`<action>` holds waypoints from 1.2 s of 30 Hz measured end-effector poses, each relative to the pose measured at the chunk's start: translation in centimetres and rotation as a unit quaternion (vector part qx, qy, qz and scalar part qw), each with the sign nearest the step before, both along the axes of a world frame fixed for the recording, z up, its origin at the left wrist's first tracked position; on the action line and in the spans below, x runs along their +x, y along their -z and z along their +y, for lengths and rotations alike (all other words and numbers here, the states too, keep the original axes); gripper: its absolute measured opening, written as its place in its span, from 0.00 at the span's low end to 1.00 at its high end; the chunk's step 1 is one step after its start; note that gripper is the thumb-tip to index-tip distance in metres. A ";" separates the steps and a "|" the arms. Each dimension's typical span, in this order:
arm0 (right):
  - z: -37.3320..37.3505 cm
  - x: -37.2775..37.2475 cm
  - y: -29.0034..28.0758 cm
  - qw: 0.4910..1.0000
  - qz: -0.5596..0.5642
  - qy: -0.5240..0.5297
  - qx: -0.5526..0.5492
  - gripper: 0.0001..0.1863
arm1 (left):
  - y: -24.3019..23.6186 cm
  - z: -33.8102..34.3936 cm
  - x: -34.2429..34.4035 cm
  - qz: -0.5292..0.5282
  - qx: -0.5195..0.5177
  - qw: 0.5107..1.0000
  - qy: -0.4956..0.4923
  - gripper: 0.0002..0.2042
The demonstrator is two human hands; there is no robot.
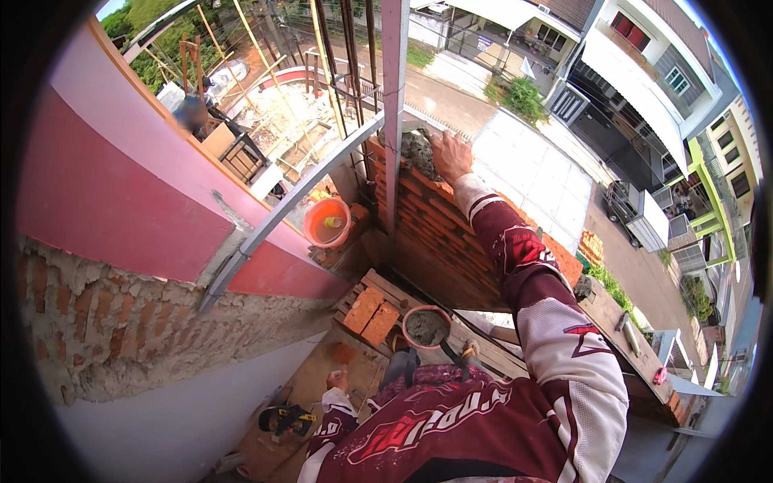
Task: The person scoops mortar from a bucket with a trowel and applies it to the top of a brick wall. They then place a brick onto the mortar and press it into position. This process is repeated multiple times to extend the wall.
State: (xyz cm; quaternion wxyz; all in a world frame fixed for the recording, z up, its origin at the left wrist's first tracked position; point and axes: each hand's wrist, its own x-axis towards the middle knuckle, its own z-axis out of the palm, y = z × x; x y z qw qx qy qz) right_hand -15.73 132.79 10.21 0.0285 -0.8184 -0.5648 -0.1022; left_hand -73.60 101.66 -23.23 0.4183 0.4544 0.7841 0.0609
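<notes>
Out in front, my right hand (452, 155) reaches to the top of an orange brick wall (439, 217). Its fingers are bent down beside rough grey mortar (419, 153), and whatever lies under them is hidden. Low by my leg is my left hand (338, 381), small in view with curled fingers; I cannot make out anything in it. Between the two hands, a round bucket of wet grey mortar (427, 328) stands on wooden planks. Loose orange bricks (370, 315) lie just left of that bucket.
A grey metal post (393, 105) rises beside the wall, joined by a curved metal bar (282, 211). An orange bucket (328, 223) stands farther left. A plank ledge (616, 326) holds a tool at right. Beyond the wall lies a street far below with a parked truck (636, 213).
</notes>
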 end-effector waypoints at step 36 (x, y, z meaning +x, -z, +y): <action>2.3 -1.6 -1.0 0.991 0.083 0.048 -0.090 0.16 | 0.7 -0.2 -1.6 -0.099 -0.103 0.978 -0.149 0.16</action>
